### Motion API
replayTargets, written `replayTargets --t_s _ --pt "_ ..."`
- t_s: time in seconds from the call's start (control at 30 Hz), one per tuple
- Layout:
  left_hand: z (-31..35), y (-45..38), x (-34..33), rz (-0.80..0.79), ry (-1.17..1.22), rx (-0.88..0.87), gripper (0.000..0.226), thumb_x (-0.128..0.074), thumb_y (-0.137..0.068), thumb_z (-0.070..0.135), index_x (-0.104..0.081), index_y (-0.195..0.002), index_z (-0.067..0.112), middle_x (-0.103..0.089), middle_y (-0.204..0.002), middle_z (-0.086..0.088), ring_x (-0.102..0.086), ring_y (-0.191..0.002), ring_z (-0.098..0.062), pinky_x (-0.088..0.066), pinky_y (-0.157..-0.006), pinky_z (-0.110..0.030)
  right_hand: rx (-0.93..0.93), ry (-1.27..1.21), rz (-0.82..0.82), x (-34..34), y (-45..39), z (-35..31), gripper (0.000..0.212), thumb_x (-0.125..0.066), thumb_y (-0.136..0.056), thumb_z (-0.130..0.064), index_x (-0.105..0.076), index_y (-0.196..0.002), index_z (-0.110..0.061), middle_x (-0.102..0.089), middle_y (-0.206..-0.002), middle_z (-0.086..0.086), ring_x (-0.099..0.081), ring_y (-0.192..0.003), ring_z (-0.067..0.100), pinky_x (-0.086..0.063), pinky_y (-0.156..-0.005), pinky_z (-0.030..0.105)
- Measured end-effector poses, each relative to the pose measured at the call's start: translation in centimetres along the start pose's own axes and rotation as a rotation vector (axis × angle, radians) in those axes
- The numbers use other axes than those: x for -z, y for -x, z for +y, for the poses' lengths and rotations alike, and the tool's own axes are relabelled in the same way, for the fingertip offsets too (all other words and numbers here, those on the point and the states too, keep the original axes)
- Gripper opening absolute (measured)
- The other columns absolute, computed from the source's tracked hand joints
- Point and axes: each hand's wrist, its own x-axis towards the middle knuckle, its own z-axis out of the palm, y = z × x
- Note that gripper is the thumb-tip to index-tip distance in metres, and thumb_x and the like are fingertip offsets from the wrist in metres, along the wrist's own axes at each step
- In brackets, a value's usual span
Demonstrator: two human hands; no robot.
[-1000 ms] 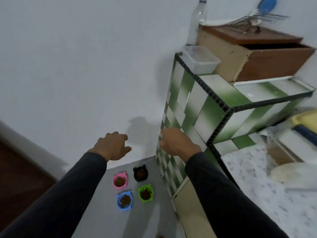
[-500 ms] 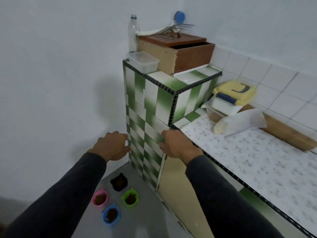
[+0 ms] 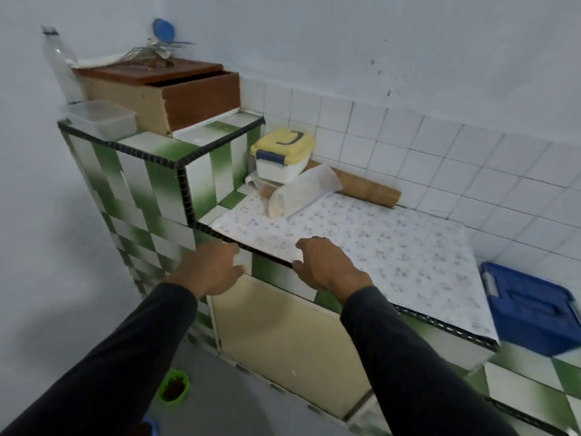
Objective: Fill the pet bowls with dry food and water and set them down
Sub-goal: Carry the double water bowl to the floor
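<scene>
Fingers (image 3: 231, 251) of left hand (image 3: 209, 269) loosely curled, holding nothing, over table front edge (image 3: 440, 324); right hand (image 3: 327, 267) likewise, fingers relaxed. Blue bowl (image 3: 150, 428) mostly cut off by left sleeve and bottom frame edge. Green bowl (image 3: 174, 386) on floor, bottom left, brown dry food inside. Pink and black bowls, seen half a second back, now out of view; view has swung right, blue box (image 3: 531, 313) now at table's right end.
</scene>
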Motion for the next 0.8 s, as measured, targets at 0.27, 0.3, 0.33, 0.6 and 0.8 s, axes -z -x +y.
replayTargets --t_s 0.27,0.3,0.33,0.6,0.8 --pt "14.5 -0.4 -2.8 -0.009 -0.03 -0.174 0.058 -0.049 -0.101 0.056 -0.044 -0.151 0.026 -0.049 -0.145 -0.007 -0.049 -0.13 -0.03 -0.047 -0.103 -0.045 -0.157 -0.034 0.031 1.9 7.6 13.7 0.043 -0.05 -0.101 -0.034 -0.052 -0.138 -0.014 -0.055 -0.135 0.01 -0.053 -0.123 0.031 -0.047 -0.1 0.041" --pt "16.4 -0.3 -3.2 -0.013 -0.034 -0.191 0.058 -0.048 -0.101 0.056 -0.043 -0.152 0.027 -0.048 -0.146 -0.007 -0.048 -0.131 -0.029 -0.047 -0.104 -0.045 -0.177 -0.038 0.035 2.1 8.5 15.3 0.042 -0.05 -0.101 -0.033 -0.052 -0.138 -0.013 -0.056 -0.135 0.01 -0.053 -0.122 0.031 -0.046 -0.1 0.041" --pt "18.4 -0.3 -3.6 -0.023 -0.041 -0.208 0.058 -0.047 -0.102 0.056 -0.042 -0.152 0.028 -0.047 -0.148 -0.007 -0.046 -0.132 -0.029 -0.046 -0.104 -0.045 -0.198 -0.04 0.039 2.2 9.5 17.0 0.042 -0.05 -0.1 -0.032 -0.053 -0.138 -0.013 -0.056 -0.134 0.01 -0.054 -0.121 0.031 -0.047 -0.1 0.041" --pt "32.8 0.1 -7.2 -0.083 -0.05 -0.393 0.058 -0.046 -0.103 0.055 -0.038 -0.155 0.03 -0.041 -0.154 -0.004 -0.043 -0.137 -0.027 -0.042 -0.108 -0.043 -0.34 -0.041 0.075 2.7 17.2 28.9 0.044 -0.051 -0.099 -0.034 -0.053 -0.138 -0.012 -0.058 -0.133 0.013 -0.055 -0.12 0.033 -0.049 -0.099 0.043" --pt "40.9 0.1 -9.7 -0.113 -0.09 -0.531 0.057 -0.045 -0.104 0.054 -0.039 -0.154 0.03 -0.042 -0.152 -0.005 -0.044 -0.136 -0.028 -0.045 -0.106 -0.045 -0.499 -0.082 0.105 2.7 22.0 35.3 0.032 -0.055 -0.095 -0.029 -0.062 -0.121 -0.011 -0.064 -0.121 0.013 -0.062 -0.105 0.034 -0.054 -0.091 0.045"
